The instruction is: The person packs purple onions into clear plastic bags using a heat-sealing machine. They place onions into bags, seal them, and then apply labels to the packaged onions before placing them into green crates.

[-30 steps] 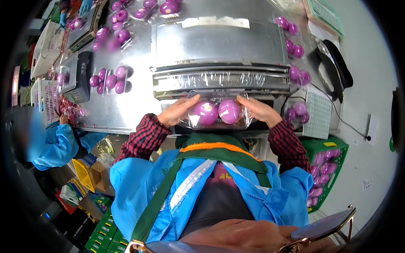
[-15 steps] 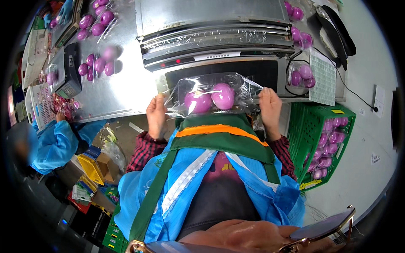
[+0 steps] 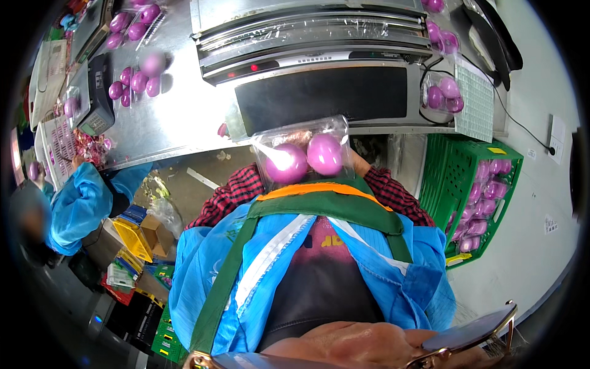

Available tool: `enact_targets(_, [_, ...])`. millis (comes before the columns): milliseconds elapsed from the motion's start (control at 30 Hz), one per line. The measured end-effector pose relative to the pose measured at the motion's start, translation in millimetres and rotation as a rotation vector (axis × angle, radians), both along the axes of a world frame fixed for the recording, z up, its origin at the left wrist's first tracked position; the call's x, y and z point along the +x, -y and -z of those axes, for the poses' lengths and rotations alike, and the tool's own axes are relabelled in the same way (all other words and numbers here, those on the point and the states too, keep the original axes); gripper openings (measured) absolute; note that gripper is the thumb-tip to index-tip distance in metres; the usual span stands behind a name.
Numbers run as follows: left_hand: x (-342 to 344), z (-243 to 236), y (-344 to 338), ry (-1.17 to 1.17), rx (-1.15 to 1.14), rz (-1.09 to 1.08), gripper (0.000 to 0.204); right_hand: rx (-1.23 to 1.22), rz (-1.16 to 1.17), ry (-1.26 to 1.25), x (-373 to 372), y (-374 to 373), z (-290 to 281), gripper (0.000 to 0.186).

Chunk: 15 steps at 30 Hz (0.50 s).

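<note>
A clear film-wrapped pack of two purple onions is held up, tilted, in front of my apron, just short of the table edge. My left hand shows only as a skin-coloured patch through the film, behind the far side of the pack; its fingers cannot be made out. My right hand is at the pack's right side, its fingers hidden behind the pack. Both hands appear to hold the pack from behind and below. Beyond it stands a film-wrapping machine with a black plate.
More onion packs lie on the metal table at left and right. A green crate full of wrapped onions stands at right. A dark scale sits at left, near a co-worker in a blue sleeve. A black cable runs to the wall.
My hands have come inward from the stretched film ends to behind the pack. The film is now folded closer around the onions, and the pack's far side is tilted up.
</note>
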<state>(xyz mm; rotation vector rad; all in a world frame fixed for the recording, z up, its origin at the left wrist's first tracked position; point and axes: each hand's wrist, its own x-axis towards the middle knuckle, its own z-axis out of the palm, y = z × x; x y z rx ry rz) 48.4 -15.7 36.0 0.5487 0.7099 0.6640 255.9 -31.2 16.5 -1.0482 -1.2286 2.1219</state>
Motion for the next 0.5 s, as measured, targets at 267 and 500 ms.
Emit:
enact_targets(267, [-11.1, -73.8, 8.2, 0.114, -0.1, -0.269, 0.05, 0.112, 0.124, 0.069, 22.8, 24.1, -28.7, 0.039])
enact_targets(500, [13.1, -57.7, 5.0, -0.07, -0.209, 0.14, 0.059, -0.097, 0.578, -0.695, 53.7, 22.7, -96.6, 0.082])
